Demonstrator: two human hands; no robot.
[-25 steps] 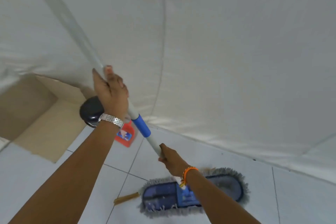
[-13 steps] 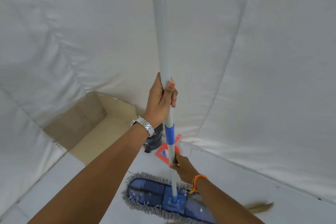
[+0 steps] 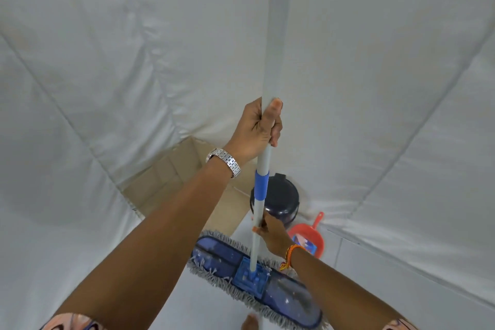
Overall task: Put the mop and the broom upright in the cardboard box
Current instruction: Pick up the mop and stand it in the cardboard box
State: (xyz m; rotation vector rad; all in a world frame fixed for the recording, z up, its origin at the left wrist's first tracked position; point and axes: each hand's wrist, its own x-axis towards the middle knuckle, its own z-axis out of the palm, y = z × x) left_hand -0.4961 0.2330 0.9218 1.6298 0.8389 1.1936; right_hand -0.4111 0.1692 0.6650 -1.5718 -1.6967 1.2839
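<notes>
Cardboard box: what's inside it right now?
The cardboard box shows only bare brown inner walls and floor. The left hand, its forearm and the mop handle cover its right part, so that stretch cannot be checked. No broom is visible inside.

no readable text, dustpan [image 3: 308,238] sticker too blurred to make out

We've got our left hand [image 3: 255,126] fisted high with the thumb up, arm stretched out, and our right hand [image 3: 273,236] curled closed lower down.
</notes>
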